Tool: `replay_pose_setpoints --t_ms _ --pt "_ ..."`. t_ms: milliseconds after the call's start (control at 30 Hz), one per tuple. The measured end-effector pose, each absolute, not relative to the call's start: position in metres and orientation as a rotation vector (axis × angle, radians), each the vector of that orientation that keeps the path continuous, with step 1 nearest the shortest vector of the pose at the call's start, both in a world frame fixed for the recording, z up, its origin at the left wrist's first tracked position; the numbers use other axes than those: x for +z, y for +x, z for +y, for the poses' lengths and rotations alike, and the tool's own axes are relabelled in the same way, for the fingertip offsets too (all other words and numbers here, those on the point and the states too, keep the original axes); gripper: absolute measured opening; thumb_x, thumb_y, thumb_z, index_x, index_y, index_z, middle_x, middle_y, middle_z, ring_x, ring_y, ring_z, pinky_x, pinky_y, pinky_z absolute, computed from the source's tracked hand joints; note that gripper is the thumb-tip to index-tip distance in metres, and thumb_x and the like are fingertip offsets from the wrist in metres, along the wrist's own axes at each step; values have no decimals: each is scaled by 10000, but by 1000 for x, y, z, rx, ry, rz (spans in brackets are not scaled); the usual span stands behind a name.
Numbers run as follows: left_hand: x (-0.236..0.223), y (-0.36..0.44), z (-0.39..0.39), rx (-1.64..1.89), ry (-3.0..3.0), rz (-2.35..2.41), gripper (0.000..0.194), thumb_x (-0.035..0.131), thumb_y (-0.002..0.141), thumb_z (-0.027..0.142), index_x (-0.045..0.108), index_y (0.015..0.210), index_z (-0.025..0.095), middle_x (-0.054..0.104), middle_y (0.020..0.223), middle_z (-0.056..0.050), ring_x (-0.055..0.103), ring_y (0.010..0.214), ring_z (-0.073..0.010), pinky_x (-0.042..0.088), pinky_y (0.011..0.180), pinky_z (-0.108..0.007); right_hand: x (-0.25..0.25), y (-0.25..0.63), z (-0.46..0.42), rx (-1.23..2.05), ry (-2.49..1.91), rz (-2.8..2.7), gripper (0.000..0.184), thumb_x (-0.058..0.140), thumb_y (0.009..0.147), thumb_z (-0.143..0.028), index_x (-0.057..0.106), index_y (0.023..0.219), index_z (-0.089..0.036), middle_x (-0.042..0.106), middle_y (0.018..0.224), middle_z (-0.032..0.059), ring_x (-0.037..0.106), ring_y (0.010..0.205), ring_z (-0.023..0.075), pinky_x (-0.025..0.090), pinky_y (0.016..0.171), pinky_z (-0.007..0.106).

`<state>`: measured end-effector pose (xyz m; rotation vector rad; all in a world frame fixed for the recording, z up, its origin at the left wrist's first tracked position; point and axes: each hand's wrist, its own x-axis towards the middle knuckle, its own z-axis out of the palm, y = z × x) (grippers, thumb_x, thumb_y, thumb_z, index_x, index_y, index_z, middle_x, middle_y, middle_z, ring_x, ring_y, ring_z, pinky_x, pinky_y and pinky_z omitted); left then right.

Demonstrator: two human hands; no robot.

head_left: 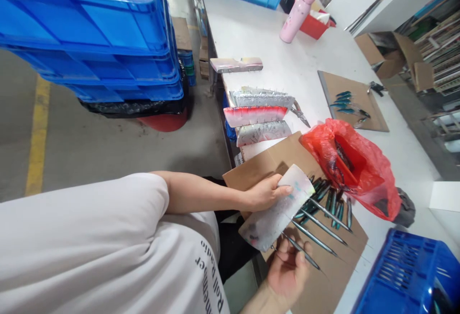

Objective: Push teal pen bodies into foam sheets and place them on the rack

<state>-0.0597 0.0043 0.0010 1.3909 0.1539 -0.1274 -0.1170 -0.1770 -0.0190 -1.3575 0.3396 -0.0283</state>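
Note:
My left hand grips the top edge of a paint-stained white holder board that carries a row of slim metallic fishing lures sticking out to the right. My right hand sits below it, palm up, fingers curled round the lowest lure. Both hands work over a brown cardboard sheet lying on the white table. A pile of teal-and-silver lures lies on the cardboard just right of the board.
A red plastic bag with a red tray inside lies right of the lures. Several painted holder boards are stacked behind, with pliers. Farther off are a cardboard pad with lures, a pink bottle and blue crates.

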Motion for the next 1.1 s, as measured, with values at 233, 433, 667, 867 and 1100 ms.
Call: replay_pose_setpoints --t_ms 233,433,667,867,1100 --pt "1 -60 4 -127 1416 160 369 364 832 504 448 957 167 525 861 -14 481 737 -132 378 602 -235 -9 -117 -167 -95 -1219 499 216 547 686 -226 564 898 -264 562 883 -56 582 801 60 509 734 203" --pt "0 -60 4 -129 1471 167 401 364 815 547 444 917 168 517 847 -15 478 724 -136 384 594 -239 -8 -119 -166 -143 -1200 484 234 518 686 -179 577 894 -266 546 833 -62 583 805 61 513 737 210" --pt "0 -60 3 -125 1471 180 423 355 811 561 444 925 164 515 840 -16 466 701 -128 382 586 -233 -5 -118 -165 -72 -1210 513 194 522 720 -223 588 899 -258 590 870 -49 606 803 85 529 724 227" --pt "0 -60 4 -124 1498 165 441 376 799 566 451 930 153 512 844 -16 463 716 -129 377 583 -228 -10 -112 -172 127 -1182 544 197 535 737 -264 602 922 -257 641 865 -45 601 792 48 499 722 146" --pt "-3 -59 4 -130 1452 162 419 379 805 551 443 942 160 512 840 -11 465 698 -119 368 559 -216 -15 -111 -181 188 -1176 569 228 520 741 -258 612 948 -240 659 872 -28 605 798 54 501 692 141"
